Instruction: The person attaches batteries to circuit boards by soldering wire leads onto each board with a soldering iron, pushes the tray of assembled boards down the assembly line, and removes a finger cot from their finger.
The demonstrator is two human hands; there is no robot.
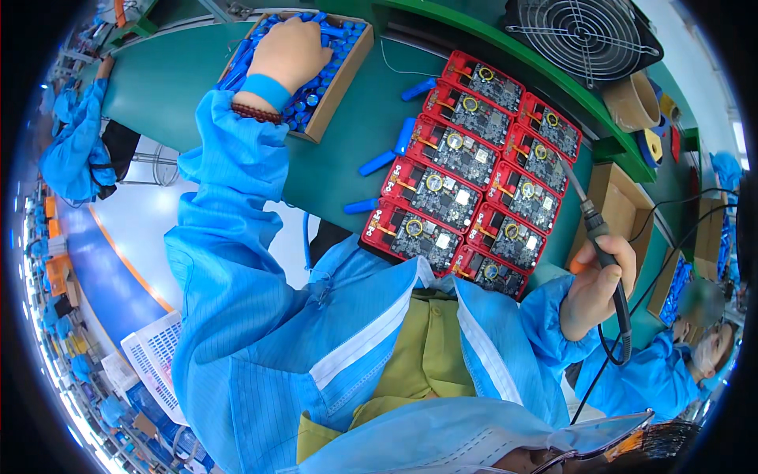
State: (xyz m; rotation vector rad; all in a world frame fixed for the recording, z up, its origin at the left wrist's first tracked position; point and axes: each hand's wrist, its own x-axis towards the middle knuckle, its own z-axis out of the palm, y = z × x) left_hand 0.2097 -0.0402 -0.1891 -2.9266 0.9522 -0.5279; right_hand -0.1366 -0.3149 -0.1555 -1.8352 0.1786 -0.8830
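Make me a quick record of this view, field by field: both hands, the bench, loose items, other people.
Left hand: on blue cylinders in a cardboard box; fingertips hidden
Right hand: grips a corded tool, apparently a soldering iron
Bench: green; red cases in two columns, holding circuit boards
Loose items: more blue cylinders left of the cases
Beyond the cases: wire-guarded fan
Other people: blue-clothed figures at left and right

Casings [455, 63] are red, cylinders [377, 163] blue, tabletop [158, 87] green, coat [260, 387] pinstriped blue.
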